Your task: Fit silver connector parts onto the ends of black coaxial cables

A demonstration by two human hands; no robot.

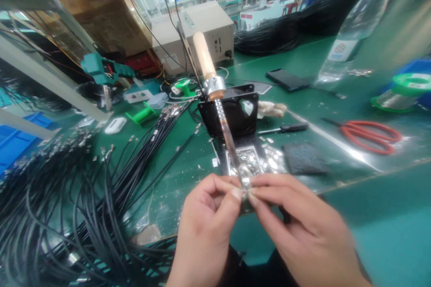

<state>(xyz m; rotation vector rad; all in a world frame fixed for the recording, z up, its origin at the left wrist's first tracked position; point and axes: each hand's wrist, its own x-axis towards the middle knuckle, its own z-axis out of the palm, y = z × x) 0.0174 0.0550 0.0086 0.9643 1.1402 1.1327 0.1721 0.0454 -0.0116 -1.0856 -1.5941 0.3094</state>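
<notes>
My left hand point(213, 215) and my right hand point(296, 217) meet at the bench's front edge, both closed in a pinch, fingertips almost touching. A small silver metal piece point(247, 182) shows at the right fingertips; whatever the left fingers grip is too small and covered to name. Right above them ends the tip of a soldering iron point(230, 143) with a wooden handle, leaning down from a stand. Behind the fingertips lies a shallow tray point(230, 161) holding many small shiny metal parts. A black fan frame point(232, 114) stands behind that tray.
Bundles of black cables point(101, 206) cover the left side. To the right are a dark sponge-like pad point(305, 158), a screwdriver point(286, 128), red-handled scissors point(370, 135), a solder spool point(400, 94), a phone point(287, 80) and a plastic bottle point(353, 31). A beige box point(215, 27) stands behind.
</notes>
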